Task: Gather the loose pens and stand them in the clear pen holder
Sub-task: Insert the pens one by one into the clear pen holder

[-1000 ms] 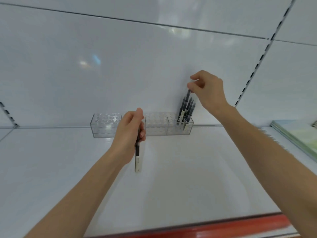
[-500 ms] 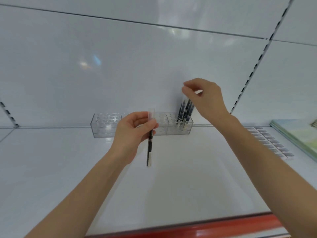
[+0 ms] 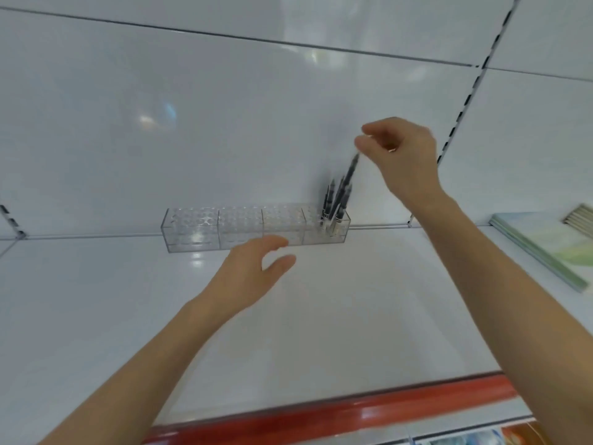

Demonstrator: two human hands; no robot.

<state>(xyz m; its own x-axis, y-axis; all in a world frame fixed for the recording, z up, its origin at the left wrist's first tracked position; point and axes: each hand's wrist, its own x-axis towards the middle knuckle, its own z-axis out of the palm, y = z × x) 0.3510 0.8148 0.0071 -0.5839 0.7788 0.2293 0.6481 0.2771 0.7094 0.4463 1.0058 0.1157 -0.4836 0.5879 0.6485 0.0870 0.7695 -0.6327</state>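
You have one clear holder [image 3: 224,234], long, in four sections with rows of round holes, set at the back of the white shelf [image 3: 337,316] against the wall [image 3: 192,130]. Dark pens [image 3: 332,200] stand bunched in its rightmost section, too blurred to count surely. Your right hand [image 3: 401,162] pinches the top of one more pen [image 3: 352,170], dark, slim and tilted, its lower end down among that bunch. Your left hand [image 3: 253,274] hangs just before the holder, fingers loosely spread, holding nothing.
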